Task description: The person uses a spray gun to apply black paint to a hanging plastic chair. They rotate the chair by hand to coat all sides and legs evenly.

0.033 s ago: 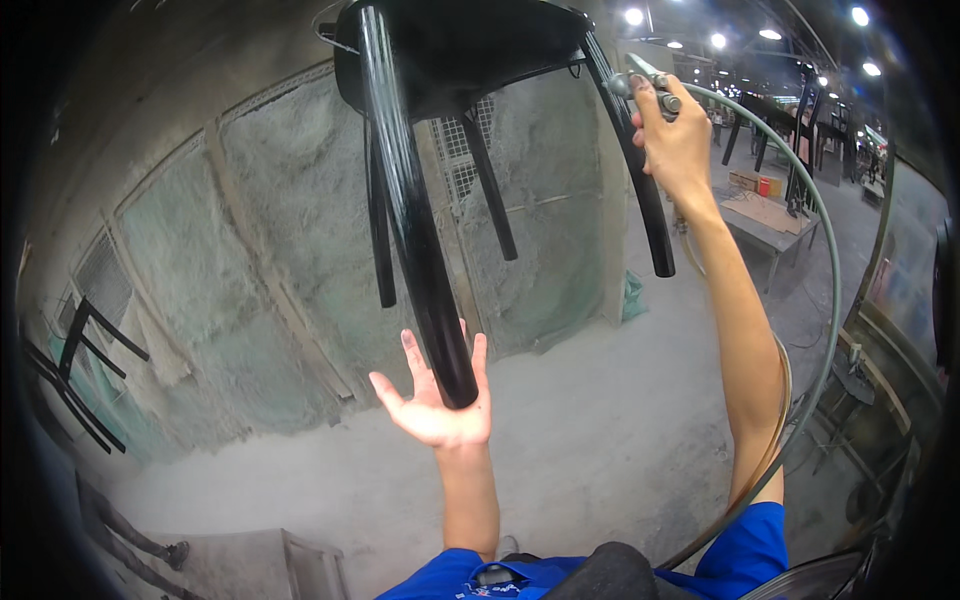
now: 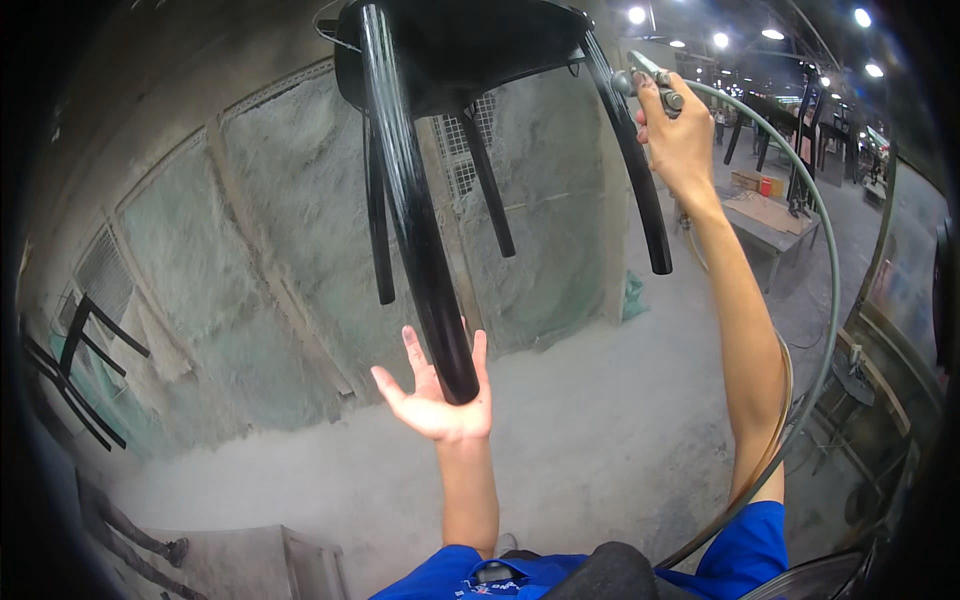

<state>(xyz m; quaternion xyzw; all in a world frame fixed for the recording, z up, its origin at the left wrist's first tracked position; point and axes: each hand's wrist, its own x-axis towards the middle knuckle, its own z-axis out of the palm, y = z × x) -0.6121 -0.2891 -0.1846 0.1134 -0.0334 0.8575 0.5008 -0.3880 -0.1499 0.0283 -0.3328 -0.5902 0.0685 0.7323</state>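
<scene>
A glossy black chair (image 2: pixel 470 60) hangs overhead, its legs pointing down. The nearest leg (image 2: pixel 410 200) reaches down in front of my left hand (image 2: pixel 445 408). That hand is palm up with its fingers spread, at the leg's lower end; whether the palm touches it I cannot tell. My right hand (image 2: pixel 682 140) is raised beside the right-hand leg (image 2: pixel 635 170) and is closed around a metal spray gun (image 2: pixel 650 80). From the gun a grey-green hose (image 2: pixel 825 230) curves down past my right forearm. Part of the gun is hidden by my fingers.
Behind the chair stand dusty, greenish-grey wall panels (image 2: pixel 270 240). More black chair frames (image 2: pixel 95 350) are at the left and at the far right. A work table (image 2: pixel 765 225) with small boxes stands at the right. A box-like stand (image 2: pixel 250 560) sits at the lower left.
</scene>
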